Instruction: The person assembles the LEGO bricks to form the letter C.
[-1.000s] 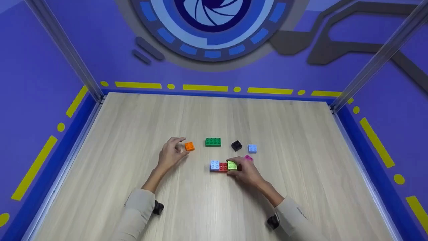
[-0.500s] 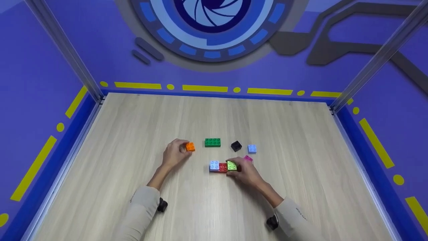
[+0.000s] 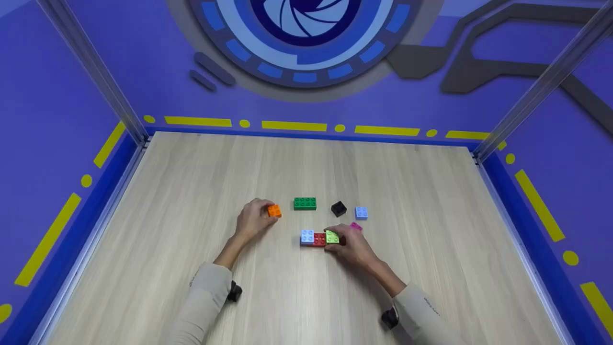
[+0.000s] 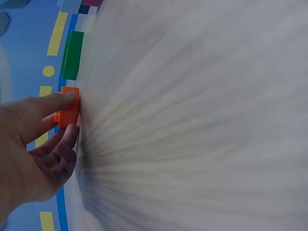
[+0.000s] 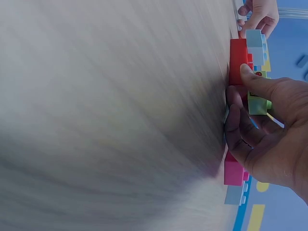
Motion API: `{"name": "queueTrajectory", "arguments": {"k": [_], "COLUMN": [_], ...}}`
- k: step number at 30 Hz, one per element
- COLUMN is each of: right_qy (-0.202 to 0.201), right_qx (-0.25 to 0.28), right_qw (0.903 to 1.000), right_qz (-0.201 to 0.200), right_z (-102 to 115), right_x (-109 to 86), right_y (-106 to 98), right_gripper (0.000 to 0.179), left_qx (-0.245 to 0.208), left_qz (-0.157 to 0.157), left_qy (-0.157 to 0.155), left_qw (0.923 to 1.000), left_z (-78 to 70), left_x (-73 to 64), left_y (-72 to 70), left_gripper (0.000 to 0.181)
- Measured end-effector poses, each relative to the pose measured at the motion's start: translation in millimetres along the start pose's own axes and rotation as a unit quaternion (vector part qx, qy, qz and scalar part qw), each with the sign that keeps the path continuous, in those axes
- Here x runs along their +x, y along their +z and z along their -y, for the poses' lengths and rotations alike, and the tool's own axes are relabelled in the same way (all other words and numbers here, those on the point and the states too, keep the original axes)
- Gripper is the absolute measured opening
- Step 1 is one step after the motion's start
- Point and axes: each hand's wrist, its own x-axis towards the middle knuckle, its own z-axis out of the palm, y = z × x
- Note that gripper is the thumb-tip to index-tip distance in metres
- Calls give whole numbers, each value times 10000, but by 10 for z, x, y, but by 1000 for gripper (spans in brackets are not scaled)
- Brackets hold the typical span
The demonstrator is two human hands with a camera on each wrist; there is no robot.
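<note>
My left hand [image 3: 252,221] pinches a small orange toy brick [image 3: 274,211] between thumb and fingers; in the left wrist view the orange brick [image 4: 70,107] is at table level. A red brick [image 3: 319,239] lies nearer, with a light blue brick [image 3: 307,236] on top of its left end. At the red brick's right end my right hand [image 3: 355,247] grips a lime green brick [image 3: 332,237]. The right wrist view shows this lime brick [image 5: 257,106] higher than the red brick [image 5: 237,61], jutting past its end; fingers partly hide where they meet.
Behind the hands lie a long green brick [image 3: 305,203], a black brick [image 3: 338,209] and a second light blue brick [image 3: 361,213]. A pink brick [image 3: 355,225] is partly hidden behind my right hand. Blue printed walls [image 3: 306,108] border the wooden table [image 3: 306,163].
My left hand has closed its thumb and fingers on the orange brick, which has shifted slightly to the right. The right hand and its bricks stay where they were.
</note>
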Motion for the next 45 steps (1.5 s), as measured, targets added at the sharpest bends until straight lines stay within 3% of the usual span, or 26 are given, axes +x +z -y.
{"name": "queueTrajectory", "arguments": {"k": [18,29,45], "right_qy": [107,146,397], "right_qx": [-40,-9,99], "right_qw": [9999,9998,9989], "right_qz": [90,110,219], "right_z": [13,3,19], "right_x": [-8,-5,-7], "right_y": [-10,-16,-19], "right_gripper": [39,39,41], "left_qx": [-561,-1739,-1728], "left_qz": [159,886,1221], "left_qy": [121,334,1020], "left_qw": [9982,9802,9720], "left_z": [-99,-171,-322], "left_x": [-48,-88,-167], "left_y": [-91,-99,-18], "left_gripper": [33,35,39]}}
